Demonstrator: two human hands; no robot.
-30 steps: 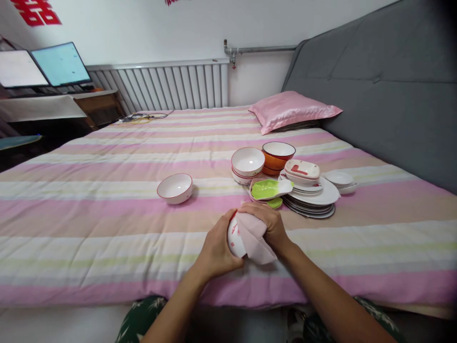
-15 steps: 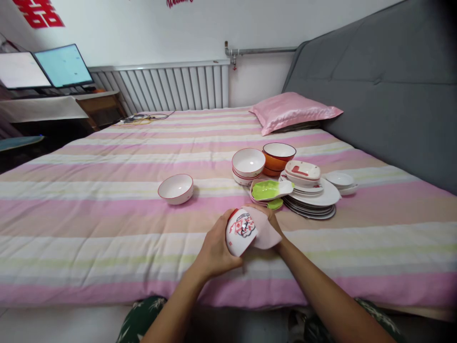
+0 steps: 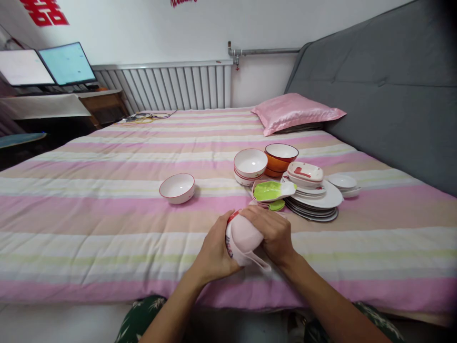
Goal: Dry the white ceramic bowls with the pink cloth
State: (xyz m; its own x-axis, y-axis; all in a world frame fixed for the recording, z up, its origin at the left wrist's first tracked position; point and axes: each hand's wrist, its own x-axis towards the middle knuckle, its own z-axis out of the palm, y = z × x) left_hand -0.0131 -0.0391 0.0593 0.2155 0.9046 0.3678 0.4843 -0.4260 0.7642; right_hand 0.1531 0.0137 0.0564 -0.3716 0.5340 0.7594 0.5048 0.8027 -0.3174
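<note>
Near the front edge of the bed, my left hand (image 3: 216, 250) grips a white bowl (image 3: 228, 242) with a red rim and a printed pattern, tilted on its side. A pale pink cloth (image 3: 246, 238) covers most of the bowl's outer wall. My right hand (image 3: 274, 232) is closed on the cloth and presses it against the bowl. Much of the bowl is hidden under cloth and fingers. Just beyond my hands lie green and white leaf-shaped dishes (image 3: 273, 190). To the left, a single red-rimmed white bowl (image 3: 177, 188) stands upright on the bedspread.
Behind the leaf dishes are stacked red-rimmed bowls (image 3: 250, 163) and orange bowls (image 3: 276, 164). A pile of plates (image 3: 330, 194) with rectangular dishes (image 3: 305, 172) on top stands at right, beside small white dishes (image 3: 342, 182). Farther back are a pink pillow (image 3: 298, 112) and the grey headboard (image 3: 378, 90).
My right hand has come from behind the bowl over its outer side, bringing the cloth across the printed pattern. The bowl stays in my left hand at about the same place.
</note>
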